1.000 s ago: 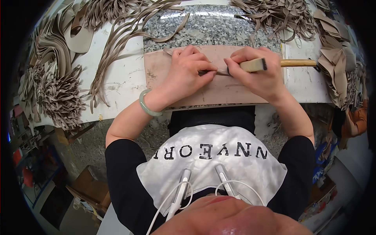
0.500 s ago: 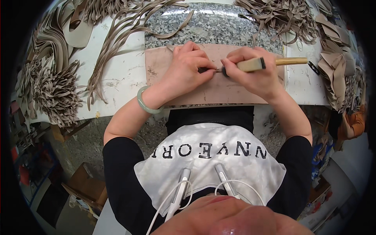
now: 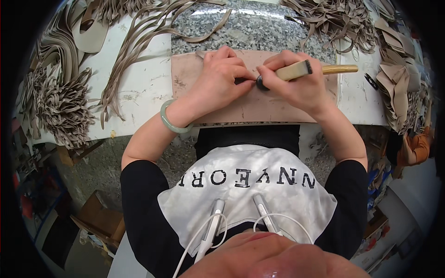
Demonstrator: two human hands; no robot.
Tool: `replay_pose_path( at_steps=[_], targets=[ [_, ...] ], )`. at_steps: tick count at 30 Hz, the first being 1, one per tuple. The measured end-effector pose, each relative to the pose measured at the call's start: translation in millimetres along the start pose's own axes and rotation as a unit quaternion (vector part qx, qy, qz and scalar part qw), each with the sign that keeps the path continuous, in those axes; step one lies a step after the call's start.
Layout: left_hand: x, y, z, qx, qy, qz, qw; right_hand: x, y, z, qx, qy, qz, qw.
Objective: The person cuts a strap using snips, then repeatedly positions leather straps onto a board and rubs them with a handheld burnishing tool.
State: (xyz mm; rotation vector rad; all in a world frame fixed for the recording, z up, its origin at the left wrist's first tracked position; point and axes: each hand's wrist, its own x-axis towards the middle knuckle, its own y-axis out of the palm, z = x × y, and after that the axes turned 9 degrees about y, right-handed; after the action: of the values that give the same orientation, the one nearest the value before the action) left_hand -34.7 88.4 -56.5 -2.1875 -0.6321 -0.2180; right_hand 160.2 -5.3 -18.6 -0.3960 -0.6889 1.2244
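My left hand (image 3: 225,74) rests on a pinkish-tan sheet (image 3: 232,109), thumb and index finger pinched together at its right side. What they hold is hidden. The end of a narrow taupe strip (image 3: 200,54) shows beside its knuckles. My right hand (image 3: 296,81) is closed around a wooden-handled tool (image 3: 340,69), whose yellow handle sticks out to the right. A pale block (image 3: 293,71) with a dark end shows above the fingers of that hand. At its fingertips, a dark rounded part (image 3: 260,84) meets the left fingertips.
Long taupe strips (image 3: 134,51) lie at the left, near bundled strips (image 3: 65,109) and stacked curved pieces (image 3: 60,41). More strips (image 3: 333,21) and folded pieces (image 3: 394,88) lie at right. Behind the sheet is a speckled stone slab (image 3: 259,30). A small black object (image 3: 371,82) lies right.
My right hand has moved slightly left with the tool, bringing the dark rounded part against the left fingertips. The left hand has barely moved.
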Motion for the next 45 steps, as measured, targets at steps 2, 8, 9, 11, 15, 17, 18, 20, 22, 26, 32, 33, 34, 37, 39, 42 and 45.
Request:
replay_pose_path(
  at_steps=[2,8,9,11,15,17,18,20,22,26,32,33,34,37,39,42,45],
  targets=[
    [0,-2,0,-0.010,-0.002,0.002,1.000,3,-3,-3,0.031,0.026,0.001,0.999],
    [0,-3,0,-0.003,-0.002,0.008,1.000,3,-3,6,-0.041,-0.084,-0.014,0.996],
    [-1,-2,0,-0.003,-0.004,0.008,1.000,0,-6,4,-0.006,-0.019,0.023,1.000],
    [-2,-3,0,-0.004,-0.005,0.008,1.000,1,-8,6,0.029,0.045,0.060,0.997],
    [-2,-3,-4,-0.004,-0.014,0.004,1.000,1,-4,7,-0.017,-0.033,-0.011,0.999],
    [1,-2,-3,-0.001,-0.015,0.002,1.000,3,-4,4,-0.046,-0.059,-0.008,0.997],
    [-1,0,-3,-0.004,-0.018,-0.001,1.000,2,-6,4,-0.029,-0.058,-0.002,0.998],
    [-3,0,-2,-0.005,-0.023,-0.003,1.000,4,-8,10,-0.011,-0.057,0.004,0.998],
    [-4,0,-1,0.002,-0.021,-0.009,1.000,6,-15,23,-0.017,-0.062,0.006,0.998],
    [-3,2,-2,-0.002,-0.025,0.003,1.000,2,-10,8,-0.021,-0.054,0.006,0.998],
    [-4,1,0,-0.003,-0.039,0.011,0.999,7,-10,11,0.024,-0.114,0.061,0.991],
    [-4,0,1,-0.008,-0.048,0.018,0.999,8,-9,9,-0.011,-0.115,0.053,0.992],
    [-4,0,2,-0.012,-0.057,0.024,0.998,9,-9,8,-0.046,-0.117,0.045,0.991],
    [-3,-1,-1,-0.010,-0.056,0.022,0.998,11,-18,20,0.016,-0.094,0.078,0.992],
    [-4,-1,2,-0.014,-0.055,0.015,0.998,14,-6,8,0.014,-0.103,0.069,0.992],
    [-4,-1,4,-0.026,-0.050,0.011,0.998,15,-8,8,-0.006,-0.121,0.061,0.991],
    [-5,-4,5,-0.031,-0.052,0.016,0.998,20,-20,23,-0.011,-0.104,0.106,0.989]
  ],
)
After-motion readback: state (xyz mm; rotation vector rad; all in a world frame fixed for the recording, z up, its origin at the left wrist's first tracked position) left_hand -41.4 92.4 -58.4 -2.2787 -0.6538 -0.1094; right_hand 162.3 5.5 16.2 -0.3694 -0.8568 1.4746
